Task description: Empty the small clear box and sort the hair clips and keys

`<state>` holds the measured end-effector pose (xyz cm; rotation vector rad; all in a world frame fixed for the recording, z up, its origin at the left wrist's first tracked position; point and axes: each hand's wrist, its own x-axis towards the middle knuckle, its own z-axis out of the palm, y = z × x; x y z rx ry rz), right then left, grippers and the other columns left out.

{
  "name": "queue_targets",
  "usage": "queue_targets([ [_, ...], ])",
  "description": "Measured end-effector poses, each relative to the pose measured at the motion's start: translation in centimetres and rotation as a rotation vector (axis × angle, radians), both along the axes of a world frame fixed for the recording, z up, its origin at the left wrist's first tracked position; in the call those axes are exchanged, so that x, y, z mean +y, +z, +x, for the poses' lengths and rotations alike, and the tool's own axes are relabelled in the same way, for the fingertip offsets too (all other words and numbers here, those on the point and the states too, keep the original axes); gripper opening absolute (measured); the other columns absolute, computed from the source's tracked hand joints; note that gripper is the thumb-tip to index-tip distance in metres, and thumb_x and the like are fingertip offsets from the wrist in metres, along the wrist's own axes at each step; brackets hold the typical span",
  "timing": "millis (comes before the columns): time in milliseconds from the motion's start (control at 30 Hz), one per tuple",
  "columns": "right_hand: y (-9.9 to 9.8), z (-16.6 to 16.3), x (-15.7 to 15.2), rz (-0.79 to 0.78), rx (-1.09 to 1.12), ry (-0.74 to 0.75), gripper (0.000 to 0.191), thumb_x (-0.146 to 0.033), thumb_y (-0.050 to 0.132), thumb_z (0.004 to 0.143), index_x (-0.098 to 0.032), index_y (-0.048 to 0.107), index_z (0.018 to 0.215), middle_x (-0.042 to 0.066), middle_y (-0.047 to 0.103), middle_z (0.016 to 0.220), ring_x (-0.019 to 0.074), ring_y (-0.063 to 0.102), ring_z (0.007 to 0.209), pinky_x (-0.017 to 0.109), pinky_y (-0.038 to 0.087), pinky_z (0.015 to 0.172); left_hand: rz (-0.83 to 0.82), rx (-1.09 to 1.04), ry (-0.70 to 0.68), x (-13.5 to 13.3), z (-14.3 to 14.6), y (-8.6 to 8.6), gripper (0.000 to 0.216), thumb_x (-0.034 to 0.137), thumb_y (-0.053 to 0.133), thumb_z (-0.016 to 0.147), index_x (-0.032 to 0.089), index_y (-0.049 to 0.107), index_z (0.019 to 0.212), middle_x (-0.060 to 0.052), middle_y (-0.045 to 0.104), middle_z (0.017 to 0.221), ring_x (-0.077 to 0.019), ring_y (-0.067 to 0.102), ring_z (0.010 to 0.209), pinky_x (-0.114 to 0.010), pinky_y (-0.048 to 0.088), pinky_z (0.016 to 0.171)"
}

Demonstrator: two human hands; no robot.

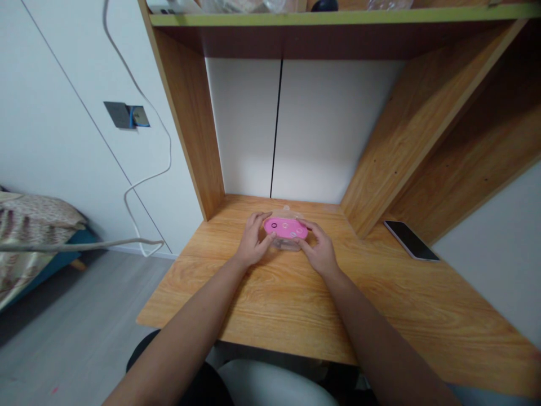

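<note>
A pink oval case (284, 227) with small ring and shape marks on its top is held level between my two hands, over the wooden desk. My left hand (253, 239) grips its left end, fingers at the far side and thumb at the near edge. At the right end, my right hand (318, 246) closes on it in the same way. Beneath and around the pink case shows a clear plastic container (287, 245), with a small tab at its far side. My hands hide parts of both ends. I cannot tell whether the case rests in the container.
A dark-screened phone (411, 240) lies on the desk (291, 304) at the right. Wooden side panels and a shelf (338, 18) frame the work area. At left, a white cable (169, 141) hangs before the wall, near an outlet (127, 115) and a covered bed (38, 237).
</note>
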<state>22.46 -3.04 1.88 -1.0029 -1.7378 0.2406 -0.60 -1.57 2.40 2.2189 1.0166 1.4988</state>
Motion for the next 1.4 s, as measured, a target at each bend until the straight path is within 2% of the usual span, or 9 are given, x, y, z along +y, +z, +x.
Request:
queue_targets([
  [100,0.2,-0.5,-0.5,0.021,-0.007,-0.006,0.049,-0.040,0.075,0.083,-0.027,0.063,0.129,0.009,0.067,0.129,0.0278,0.062,0.120,0.048,0.048,0.106,-0.016,-0.039,-0.005,-0.4,0.1,0.3,0.045,0.049,0.043,0.100,0.018,0.057,0.129,-0.013,0.062,0.121,-0.0267,0.057,0.116,-0.044,0.043,0.105],
  [267,0.6,-1.5,-1.1,0.048,-0.024,0.028,0.055,-0.045,0.081,0.077,-0.027,0.064,0.125,0.010,0.069,0.126,0.0286,0.064,0.117,0.046,0.050,0.103,-0.137,-0.204,0.018,-0.3,0.6,0.1,0.045,0.050,0.038,0.102,0.017,0.062,0.122,-0.012,0.067,0.117,-0.0240,0.062,0.108,-0.038,0.049,0.096],
  [400,0.7,-1.9,-1.2,0.091,-0.073,0.039,0.060,-0.048,0.083,0.074,-0.028,0.063,0.126,0.008,0.070,0.122,0.0290,0.065,0.115,0.046,0.051,0.101,-0.252,-0.435,0.036,0.2,0.8,-0.2,0.051,0.056,0.040,0.101,0.016,0.066,0.119,-0.009,0.072,0.101,-0.0206,0.067,0.091,-0.032,0.052,0.081],
  [633,0.4,-1.7,-0.9,0.088,-0.190,0.014,0.070,-0.046,0.084,0.073,-0.030,0.057,0.136,0.007,0.066,0.132,0.0304,0.060,0.122,0.049,0.046,0.106,-0.432,-0.838,-0.012,1.6,0.9,-0.3,0.057,0.067,0.054,0.089,0.012,0.071,0.089,-0.012,0.076,0.087,-0.0209,0.071,0.078,-0.031,0.053,0.074],
  [733,0.1,-1.0,-0.3,0.058,-0.269,-0.025,0.061,-0.037,0.083,0.076,-0.030,0.060,0.132,0.006,0.067,0.132,0.0299,0.059,0.123,0.050,0.044,0.107,-0.506,-1.019,-0.030,2.0,0.6,-0.1,0.057,0.069,0.059,0.084,0.013,0.067,0.091,-0.010,0.074,0.080,-0.0214,0.072,0.072,-0.034,0.054,0.073],
  [933,-0.6,0.2,0.5,0.005,-0.360,-0.115,0.022,-0.032,0.076,0.082,-0.029,0.075,0.104,0.004,0.074,0.113,0.0280,0.062,0.114,0.049,0.046,0.101,-0.731,-1.337,-0.188,2.5,-0.3,0.7,0.056,0.071,0.070,0.074,0.018,0.056,0.087,-0.003,0.070,0.072,-0.0280,0.075,0.077,-0.047,0.058,0.082],
  [1100,-0.6,0.4,0.6,0.013,-0.349,-0.187,0.015,-0.034,0.073,0.085,-0.026,0.075,0.097,0.006,0.075,0.105,0.0287,0.063,0.105,0.048,0.047,0.096,-0.715,-1.329,-0.117,2.9,-0.5,0.3,0.055,0.069,0.072,0.073,0.017,0.057,0.084,-0.003,0.069,0.073,-0.0228,0.073,0.068,-0.044,0.059,0.079],
  [1267,-0.5,0.8,0.8,0.001,-0.338,-0.234,0.016,-0.031,0.071,0.086,-0.024,0.075,0.099,0.007,0.075,0.108,0.0291,0.063,0.106,0.048,0.047,0.097,-0.508,-1.109,-0.026,2.8,-0.4,-0.2,0.054,0.066,0.074,0.073,0.016,0.056,0.083,-0.004,0.069,0.073,-0.0207,0.071,0.061,-0.035,0.058,0.063],
  [1400,-0.6,0.9,0.9,-0.009,-0.337,-0.240,0.016,-0.032,0.070,0.086,-0.024,0.075,0.099,0.007,0.075,0.109,0.0290,0.063,0.108,0.047,0.047,0.098,-0.395,-0.923,-0.017,2.3,-0.1,-0.4,0.048,0.060,0.076,0.074,0.016,0.059,0.081,-0.003,0.069,0.074,-0.0165,0.069,0.059,-0.029,0.057,0.059],
])
